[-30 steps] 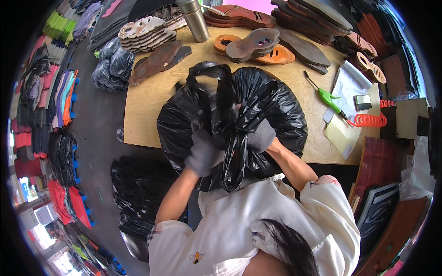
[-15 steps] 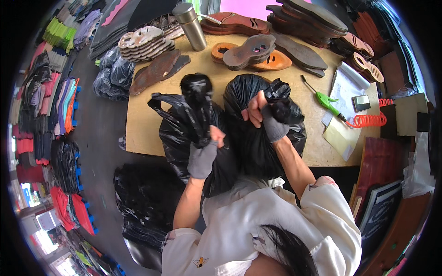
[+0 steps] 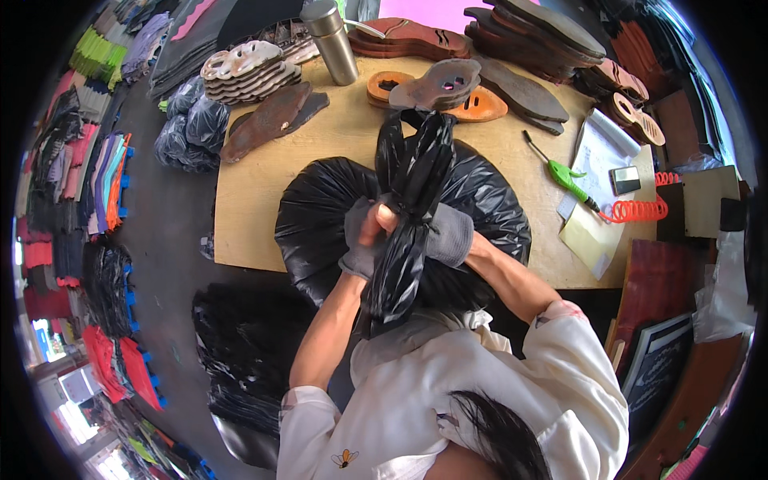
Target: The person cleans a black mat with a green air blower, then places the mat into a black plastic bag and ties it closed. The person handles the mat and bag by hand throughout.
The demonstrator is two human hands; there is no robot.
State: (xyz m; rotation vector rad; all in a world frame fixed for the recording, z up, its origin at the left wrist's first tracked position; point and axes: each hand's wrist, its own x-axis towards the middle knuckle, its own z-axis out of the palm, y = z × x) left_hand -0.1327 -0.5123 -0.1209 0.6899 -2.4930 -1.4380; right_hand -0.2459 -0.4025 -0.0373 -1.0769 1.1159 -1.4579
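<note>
Two full black plastic bags sit side by side at the table's near edge, a left bag (image 3: 322,210) and a right bag (image 3: 494,210). Their twisted tops meet between my hands, forming a gathered bundle of plastic (image 3: 414,172) that stands up and also hangs down toward me. My left hand (image 3: 366,234), in a grey fingerless glove, is closed on the gathered plastic, thumb in front. Against the bundle's other side, my right hand (image 3: 450,235), gloved alike, grips the plastic; its fingers are mostly hidden behind the bundle.
On the wooden table (image 3: 248,204) lie stacked sole-shaped pieces (image 3: 436,84), a steel flask (image 3: 331,44), a green air gun (image 3: 570,178) with a red coiled hose (image 3: 638,210), papers (image 3: 596,164) and a small device (image 3: 626,180). Dark plastic (image 3: 240,352) lies at lower left; colourful material stacks (image 3: 104,188) stand further left.
My hands have come together from above the two separate bags. The bag tops now cross and bunch between them, and some plastic hangs down toward me.
</note>
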